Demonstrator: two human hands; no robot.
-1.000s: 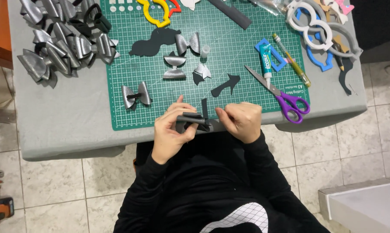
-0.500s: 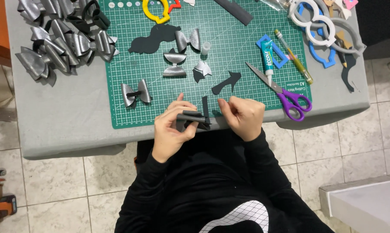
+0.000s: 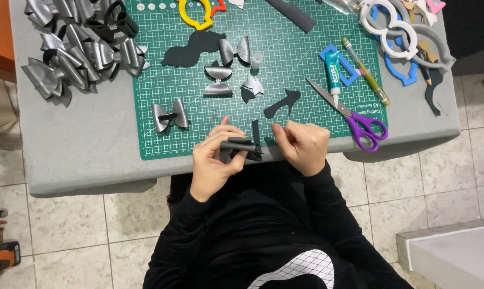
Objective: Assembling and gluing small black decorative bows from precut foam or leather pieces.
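My left hand point(image 3: 214, 160) grips a folded black bow piece point(image 3: 241, 145) at the near edge of the green cutting mat point(image 3: 298, 59). A narrow black strip point(image 3: 255, 131) sticks up from that piece. My right hand point(image 3: 302, 145) is just right of it with fingers curled and thumb and forefinger pinched together. Nothing shows between them, and a small gap separates them from the strip. A finished silver bow point(image 3: 170, 115) with a black centre band lies on the mat left of my hands.
Purple-handled scissors point(image 3: 354, 120), a blue glue tube point(image 3: 333, 72) and a pen lie at the mat's right. Black cut-outs point(image 3: 194, 49) and silver bow parts point(image 3: 219, 80) sit mid-mat. Several silver bows point(image 3: 76, 53) are piled on the grey table point(image 3: 87, 150); plastic templates point(image 3: 402, 32) lie far right.
My right hand has shifted slightly up beside the black piece. My left hand keeps the same hold.
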